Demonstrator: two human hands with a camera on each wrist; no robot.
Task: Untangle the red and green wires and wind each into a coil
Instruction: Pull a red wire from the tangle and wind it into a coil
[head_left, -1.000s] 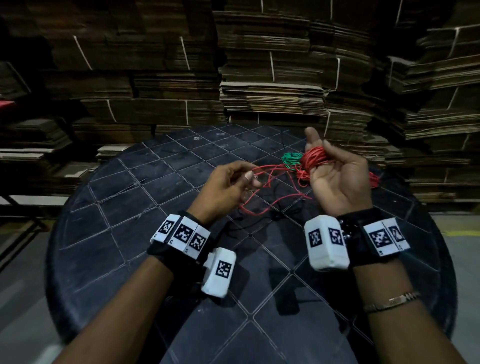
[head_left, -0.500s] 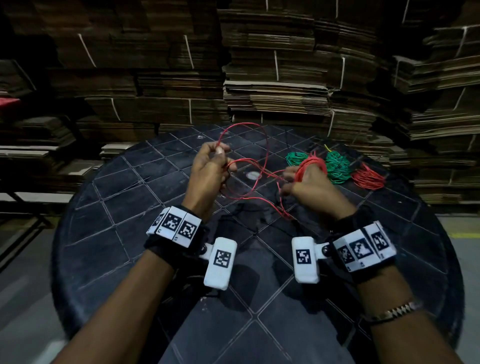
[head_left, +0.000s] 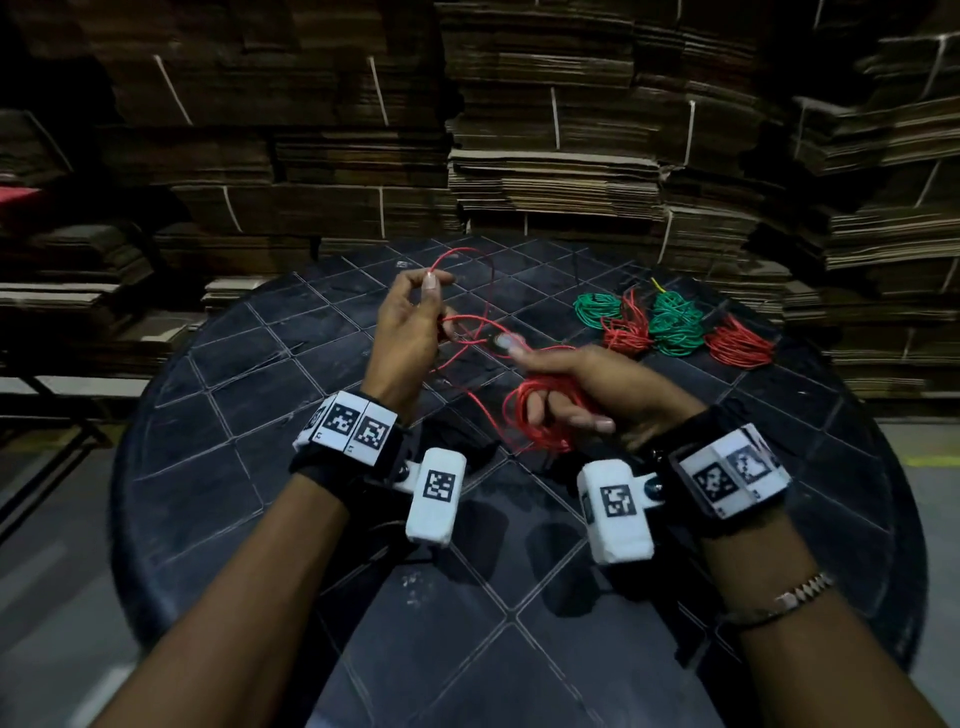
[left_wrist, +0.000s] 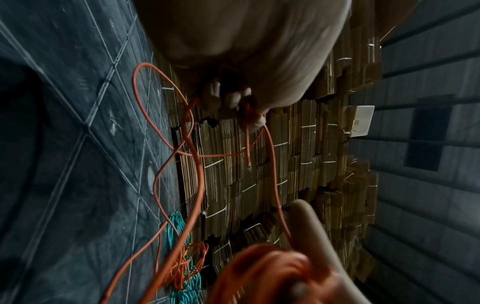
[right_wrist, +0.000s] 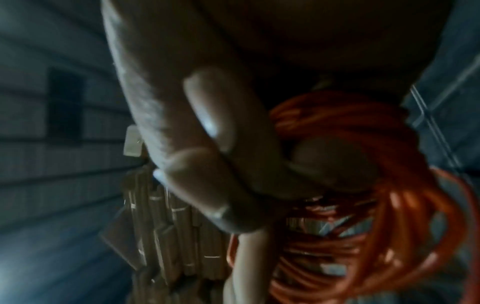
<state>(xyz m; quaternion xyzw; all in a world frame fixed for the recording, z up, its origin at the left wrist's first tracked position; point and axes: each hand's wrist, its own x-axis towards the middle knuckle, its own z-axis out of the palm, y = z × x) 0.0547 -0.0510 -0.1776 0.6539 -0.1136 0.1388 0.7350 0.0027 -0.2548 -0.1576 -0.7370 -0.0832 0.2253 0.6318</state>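
My right hand (head_left: 566, 395) holds a red wire coil (head_left: 545, 415) wound around its fingers, low over the black table (head_left: 260, 441); the right wrist view shows the red loops (right_wrist: 363, 185) wrapped over the fingers (right_wrist: 207, 144). My left hand (head_left: 415, 317) is raised to the left and pinches the loose red strand (head_left: 457, 254) near its free end (left_wrist: 248, 162). Slack red wire (head_left: 483, 332) loops between the two hands. The left wrist view shows the curled left fingers (left_wrist: 233, 98) on the strand.
Two green coils (head_left: 597, 306) (head_left: 675, 322) and two red coils (head_left: 626, 332) (head_left: 737, 345) lie at the table's far right. Stacks of flattened cardboard (head_left: 545, 156) rise behind the table. A dark table frame (head_left: 41, 405) stands at the left.
My right hand dropped lower and nearer to me and turned, with the red coil still on its fingers. My left hand rose and drew the strand up and away.
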